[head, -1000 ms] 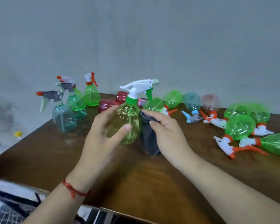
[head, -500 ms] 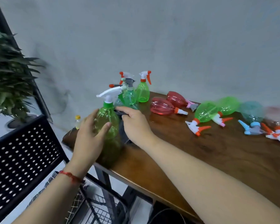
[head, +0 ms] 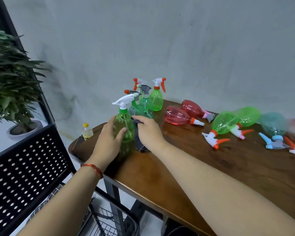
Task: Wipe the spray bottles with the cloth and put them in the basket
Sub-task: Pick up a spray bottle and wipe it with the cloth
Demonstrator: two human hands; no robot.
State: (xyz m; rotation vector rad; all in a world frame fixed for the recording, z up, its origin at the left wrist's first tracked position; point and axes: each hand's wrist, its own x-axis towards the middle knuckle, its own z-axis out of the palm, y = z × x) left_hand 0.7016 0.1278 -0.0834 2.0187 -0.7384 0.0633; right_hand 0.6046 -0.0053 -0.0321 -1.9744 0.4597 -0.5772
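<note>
Head view: the left hand (head: 107,138) is wrapped round the body of an upright green spray bottle (head: 124,123) with a white trigger, its base at the wooden table (head: 194,167). Just right of that bottle, the right hand (head: 148,132) pinches a dark grey cloth (head: 138,142) against its side. Behind the bottle stand more upright spray bottles (head: 148,103). To its right lie two red spray bottles (head: 177,115). Below it, under the table's edge, is a wire basket (head: 106,218).

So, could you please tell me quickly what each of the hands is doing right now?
Left hand: grips the green spray bottle.
Right hand: holds the dark cloth.
</note>
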